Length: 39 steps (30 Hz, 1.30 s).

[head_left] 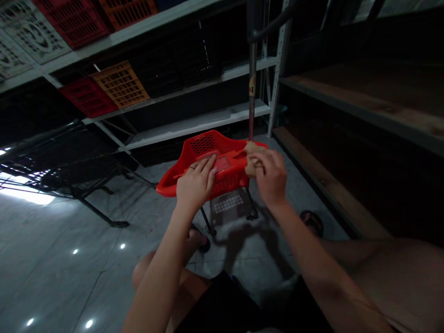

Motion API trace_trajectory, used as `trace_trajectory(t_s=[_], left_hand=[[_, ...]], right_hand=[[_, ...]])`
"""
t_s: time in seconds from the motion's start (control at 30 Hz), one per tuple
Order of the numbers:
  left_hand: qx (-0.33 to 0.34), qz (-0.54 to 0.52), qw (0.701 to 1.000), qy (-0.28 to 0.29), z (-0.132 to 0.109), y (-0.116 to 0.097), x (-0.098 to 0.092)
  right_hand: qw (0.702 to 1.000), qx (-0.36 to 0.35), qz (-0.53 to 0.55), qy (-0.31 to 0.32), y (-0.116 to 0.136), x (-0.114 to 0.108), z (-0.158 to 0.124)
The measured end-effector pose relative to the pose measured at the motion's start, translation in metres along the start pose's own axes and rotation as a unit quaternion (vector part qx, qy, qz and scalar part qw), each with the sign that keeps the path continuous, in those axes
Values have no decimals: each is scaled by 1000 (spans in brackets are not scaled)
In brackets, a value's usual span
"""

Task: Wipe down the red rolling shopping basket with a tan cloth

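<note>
A red plastic shopping basket (201,152) on a small wheeled frame stands on the floor in front of me. My left hand (194,182) lies flat on the basket's near rim, fingers stretched out, a ring on one finger. My right hand (268,178) is closed on a crumpled tan cloth (250,149), pressed against the basket's right rim. A thin metal pole (252,92) rises from the basket's far right corner.
White metal shelves (194,125) with red and orange crates (120,84) run across the back. Wooden shelves (364,106) stand to the right. A dark metal cart frame (69,171) sits left on the glossy tiled floor. My knees and sandalled feet are below.
</note>
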<state>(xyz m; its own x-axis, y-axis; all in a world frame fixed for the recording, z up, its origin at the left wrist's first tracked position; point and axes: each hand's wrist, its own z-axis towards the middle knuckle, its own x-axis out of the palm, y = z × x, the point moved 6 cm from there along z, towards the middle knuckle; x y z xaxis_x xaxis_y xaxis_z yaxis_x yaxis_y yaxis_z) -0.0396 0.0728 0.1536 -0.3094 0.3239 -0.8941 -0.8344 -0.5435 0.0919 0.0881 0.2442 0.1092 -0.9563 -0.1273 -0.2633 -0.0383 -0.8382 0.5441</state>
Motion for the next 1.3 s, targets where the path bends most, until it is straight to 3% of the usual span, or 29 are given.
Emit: trace_trajectory(t_s=[0.07, 0.13, 0.2, 0.33, 0.4, 0.5, 0.63, 0.73, 0.83, 0.9, 1.0, 1.1, 1.2, 1.3], left_hand=[[-4, -4, 1000, -11, 0, -3, 0], [-8, -9, 1000, -20, 2, -6, 0], [-9, -15, 1000, -25, 3, -10, 0], [-13, -25, 999, -28, 5, -17, 1], [-18, -31, 999, -23, 5, -17, 2], [-17, -46, 999, -16, 3, -14, 2], [30, -91, 995, -23, 1, -19, -4], [97, -102, 990, -34, 9, -37, -9], [125, -127, 984, -1, 28, -56, -7], [115, -140, 983, 30, 39, -60, -5], [108, -128, 984, 54, 35, -48, -6], [60, -123, 990, 41, 7, -15, -13], [-71, -128, 989, -14, -19, 18, -18], [-159, -105, 980, -58, -17, 10, -14]], right_hand=[[998, 57, -22, -11, -28, -14, 20], [996, 81, -22, -1, -36, -14, 30], [997, 70, -5, 27, -22, 0, 28], [997, 2, -1, 75, 30, 34, 4], [994, -36, 6, 102, 47, 40, -3], [981, -86, 33, 171, 52, 39, -3], [968, -96, 52, 226, 38, 33, 10], [965, -58, 89, 239, 22, 32, 26], [955, -31, 132, 263, 6, 30, 47], [951, -39, 78, 295, -3, 28, 59], [927, -77, -127, 345, -15, 29, 68], [881, -101, -285, 363, -17, 32, 68], [856, -112, -346, 369, -4, 38, 64], [839, -125, -352, 396, 14, 48, 59]])
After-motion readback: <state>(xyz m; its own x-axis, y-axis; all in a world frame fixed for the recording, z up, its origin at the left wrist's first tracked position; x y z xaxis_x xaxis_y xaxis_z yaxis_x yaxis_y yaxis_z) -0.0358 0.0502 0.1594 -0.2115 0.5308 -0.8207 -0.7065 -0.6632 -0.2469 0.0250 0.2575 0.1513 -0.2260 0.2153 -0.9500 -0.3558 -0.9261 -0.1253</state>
